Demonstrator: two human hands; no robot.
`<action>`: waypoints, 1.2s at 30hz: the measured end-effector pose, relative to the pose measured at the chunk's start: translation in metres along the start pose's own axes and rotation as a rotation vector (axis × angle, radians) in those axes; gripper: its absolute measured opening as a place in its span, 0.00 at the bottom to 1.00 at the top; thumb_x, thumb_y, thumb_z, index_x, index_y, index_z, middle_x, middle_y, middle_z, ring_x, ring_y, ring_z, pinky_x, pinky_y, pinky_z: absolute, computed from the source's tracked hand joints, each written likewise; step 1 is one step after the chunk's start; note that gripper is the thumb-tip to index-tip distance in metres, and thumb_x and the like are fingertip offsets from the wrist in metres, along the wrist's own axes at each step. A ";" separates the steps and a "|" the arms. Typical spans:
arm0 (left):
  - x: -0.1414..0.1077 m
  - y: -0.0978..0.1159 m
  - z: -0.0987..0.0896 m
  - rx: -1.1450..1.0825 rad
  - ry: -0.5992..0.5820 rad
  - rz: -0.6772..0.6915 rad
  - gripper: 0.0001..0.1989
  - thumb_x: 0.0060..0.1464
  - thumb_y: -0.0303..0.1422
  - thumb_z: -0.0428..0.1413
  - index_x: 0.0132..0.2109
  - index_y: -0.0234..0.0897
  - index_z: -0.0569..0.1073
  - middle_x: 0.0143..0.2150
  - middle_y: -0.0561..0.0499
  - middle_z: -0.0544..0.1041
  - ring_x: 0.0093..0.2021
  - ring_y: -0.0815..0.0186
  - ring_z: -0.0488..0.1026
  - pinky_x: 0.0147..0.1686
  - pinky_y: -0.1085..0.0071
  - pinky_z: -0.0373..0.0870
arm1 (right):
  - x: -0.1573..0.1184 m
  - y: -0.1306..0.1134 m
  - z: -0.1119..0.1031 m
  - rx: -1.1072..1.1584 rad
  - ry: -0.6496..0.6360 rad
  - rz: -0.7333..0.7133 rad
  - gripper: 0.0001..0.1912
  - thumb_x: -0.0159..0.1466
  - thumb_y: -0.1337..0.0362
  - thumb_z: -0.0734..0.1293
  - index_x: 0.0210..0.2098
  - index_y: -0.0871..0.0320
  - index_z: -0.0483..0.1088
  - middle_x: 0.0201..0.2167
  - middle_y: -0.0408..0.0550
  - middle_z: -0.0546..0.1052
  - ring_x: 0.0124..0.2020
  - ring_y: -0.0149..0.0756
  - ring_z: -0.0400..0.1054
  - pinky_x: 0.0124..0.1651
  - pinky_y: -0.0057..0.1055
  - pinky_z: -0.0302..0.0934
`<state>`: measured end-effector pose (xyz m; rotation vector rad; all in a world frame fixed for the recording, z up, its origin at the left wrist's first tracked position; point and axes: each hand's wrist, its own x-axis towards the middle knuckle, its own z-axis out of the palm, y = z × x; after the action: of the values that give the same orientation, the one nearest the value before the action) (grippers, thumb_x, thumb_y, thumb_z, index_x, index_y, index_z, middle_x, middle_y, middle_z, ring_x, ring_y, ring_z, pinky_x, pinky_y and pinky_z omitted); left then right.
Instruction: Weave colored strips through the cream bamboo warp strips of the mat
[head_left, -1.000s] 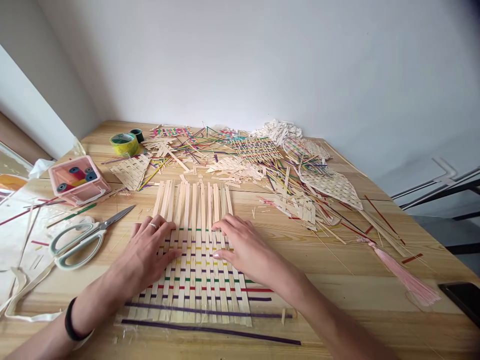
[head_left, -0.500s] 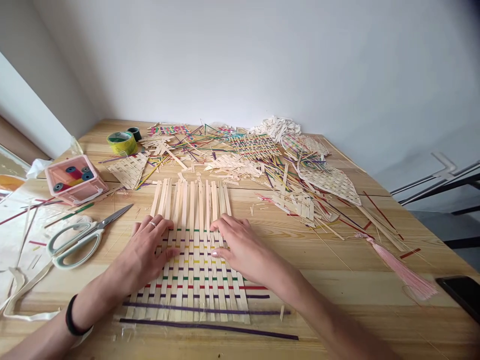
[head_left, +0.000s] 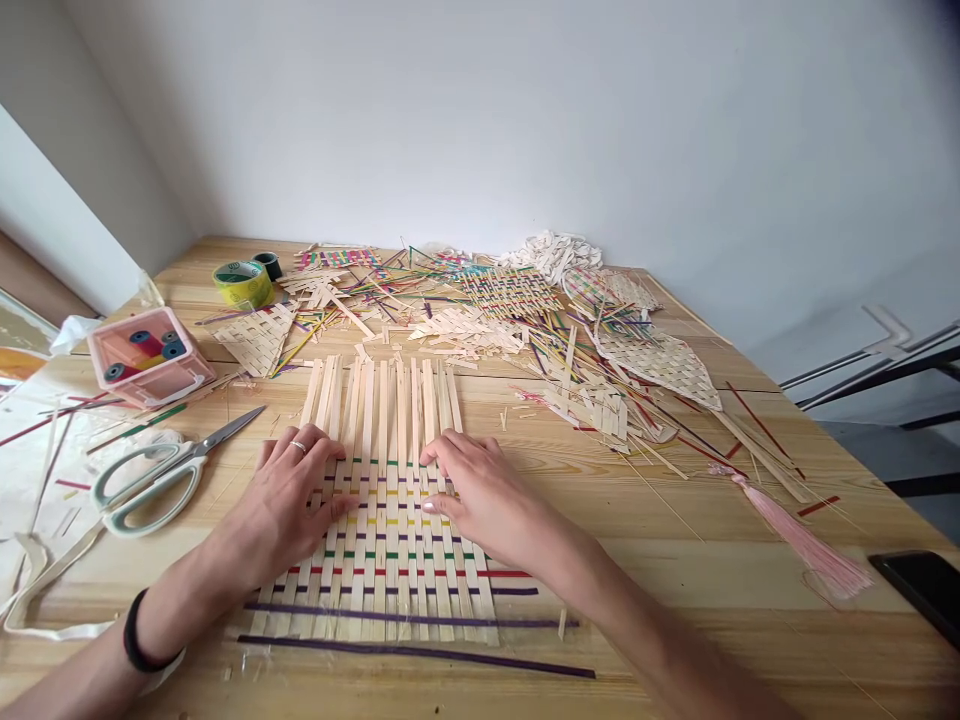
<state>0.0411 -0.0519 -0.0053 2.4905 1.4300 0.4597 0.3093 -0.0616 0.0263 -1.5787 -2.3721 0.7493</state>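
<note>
A half-woven mat (head_left: 394, 545) of pale bamboo strips lies flat on the table, crossed by thin green, purple, yellow and red strips. Its loose strip ends (head_left: 386, 405) spread away from me. My left hand (head_left: 292, 490), with a ring, rests on the mat's left side, fingertips at the top green strip (head_left: 385, 462), thumb apart from the fingers. Mirroring it, my right hand (head_left: 484, 495) presses on the right side, index fingertip by the same green strip and thumb lower down. Clear tape and two purple strips (head_left: 416, 655) lie across the near end.
Scissors (head_left: 169, 475) and a pink box (head_left: 150, 355) with thread spools lie left. A yellow tape roll (head_left: 244, 285) stands behind. Scattered strips, woven pieces and a woven fan (head_left: 660, 365) fill the back and right. A pink tassel (head_left: 802, 535) and phone (head_left: 919, 590) lie right.
Almost nothing differs. My left hand has shifted very slightly up and left, and the view has moved a little; both hands stay on the mat.
</note>
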 end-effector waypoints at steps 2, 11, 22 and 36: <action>-0.001 0.000 -0.002 0.046 0.020 -0.007 0.16 0.64 0.45 0.57 0.52 0.43 0.70 0.52 0.45 0.72 0.52 0.50 0.68 0.52 0.51 0.63 | 0.000 0.000 0.000 0.007 0.001 0.001 0.16 0.63 0.73 0.74 0.44 0.55 0.66 0.49 0.49 0.76 0.52 0.43 0.71 0.55 0.41 0.58; -0.002 -0.002 -0.004 0.162 0.047 -0.033 0.21 0.61 0.50 0.59 0.52 0.42 0.69 0.53 0.44 0.73 0.54 0.48 0.69 0.52 0.52 0.62 | 0.001 0.002 0.002 -0.003 -0.006 0.000 0.15 0.64 0.71 0.74 0.44 0.56 0.65 0.48 0.48 0.77 0.51 0.43 0.70 0.54 0.41 0.58; -0.001 0.000 -0.005 0.203 0.083 -0.007 0.21 0.62 0.50 0.58 0.52 0.40 0.70 0.53 0.44 0.74 0.54 0.49 0.70 0.51 0.53 0.64 | 0.001 0.000 0.001 -0.030 -0.019 0.021 0.15 0.64 0.70 0.75 0.44 0.57 0.66 0.48 0.49 0.77 0.49 0.42 0.71 0.51 0.40 0.59; 0.005 -0.009 -0.012 0.169 0.159 0.143 0.11 0.68 0.35 0.52 0.53 0.41 0.76 0.50 0.44 0.73 0.47 0.54 0.71 0.48 0.54 0.66 | 0.000 0.002 0.003 -0.034 0.004 -0.001 0.14 0.63 0.71 0.75 0.45 0.57 0.68 0.47 0.49 0.78 0.49 0.43 0.72 0.51 0.40 0.60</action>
<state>0.0318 -0.0423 0.0033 2.7589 1.4060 0.5990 0.3097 -0.0615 0.0229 -1.5901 -2.3955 0.7088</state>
